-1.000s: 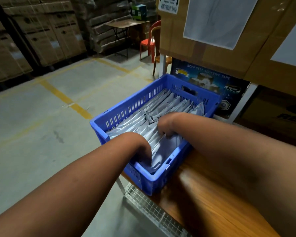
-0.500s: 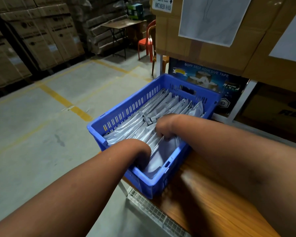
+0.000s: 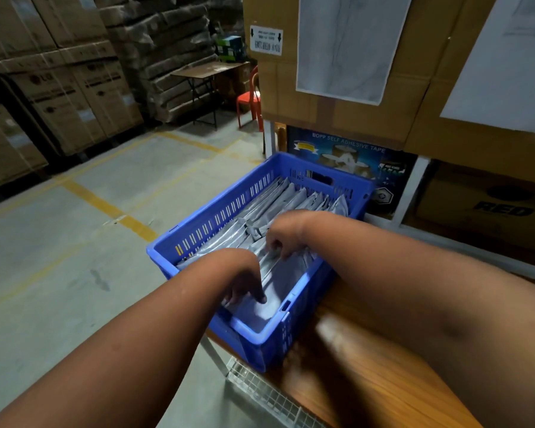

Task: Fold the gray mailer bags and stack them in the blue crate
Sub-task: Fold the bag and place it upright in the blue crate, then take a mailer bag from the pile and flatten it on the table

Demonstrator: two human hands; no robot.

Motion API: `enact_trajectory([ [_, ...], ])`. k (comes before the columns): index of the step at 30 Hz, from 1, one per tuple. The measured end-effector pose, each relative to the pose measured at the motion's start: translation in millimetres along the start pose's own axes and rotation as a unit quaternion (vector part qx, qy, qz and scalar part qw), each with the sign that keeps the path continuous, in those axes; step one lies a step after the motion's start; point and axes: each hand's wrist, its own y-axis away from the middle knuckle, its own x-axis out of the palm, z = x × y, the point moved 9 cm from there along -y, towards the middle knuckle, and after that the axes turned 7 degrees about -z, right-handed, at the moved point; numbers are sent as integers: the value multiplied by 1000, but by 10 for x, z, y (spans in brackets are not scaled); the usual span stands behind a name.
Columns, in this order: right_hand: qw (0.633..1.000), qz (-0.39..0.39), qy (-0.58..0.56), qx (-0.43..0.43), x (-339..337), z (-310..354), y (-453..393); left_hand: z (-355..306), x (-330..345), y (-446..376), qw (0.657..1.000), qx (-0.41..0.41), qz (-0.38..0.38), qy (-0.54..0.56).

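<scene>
The folded bags (image 3: 294, 196) are stood in rows inside the crate (image 3: 217, 217), which is perched at the surface (image 3: 368, 381) edge, toward 12 o'clock. The rows could be toppled or the crate tipped if pressed hard. The left hand (image 3: 238, 279) is arched downward, fingers (image 3: 261, 299) pressed on the nearest bag; a bag edge is pinched by the right hand (image 3: 283, 234).

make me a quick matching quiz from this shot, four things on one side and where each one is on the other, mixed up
Things:
1. blue crate
2. gray mailer bags
3. red chair
4. left hand

Places:
a. standing in rows inside the crate
b. on the floor far back, beside a folding table
c. at the corner of the wooden table
d. fingertips on the nearest bag, at the crate's near end

Pairs: 1-c, 2-a, 3-b, 4-d
</scene>
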Motion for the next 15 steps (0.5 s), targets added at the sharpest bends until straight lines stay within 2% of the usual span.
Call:
enact_trajectory([
  [3, 999, -31, -11, 17, -240, -164, 324, -192, -477, 137, 989, 40, -131, -57],
  [5, 998, -48, -18, 35, -336, -273, 608, -441, -777, 363, 962, 72, -234, -123],
  [7, 995, -70, -31, 64, -385, -407, 937, -759, -962, 601, 935, 106, -300, -155],
  [11, 978, -142, -61, 137, -378, -746, 1785, -1519, -1146, 987, 915, 173, -356, -82],
  [15, 955, -175, -78, 227, -35, -1101, 2864, -2538, -1095, 1295, 881, 254, -387, -94],
])
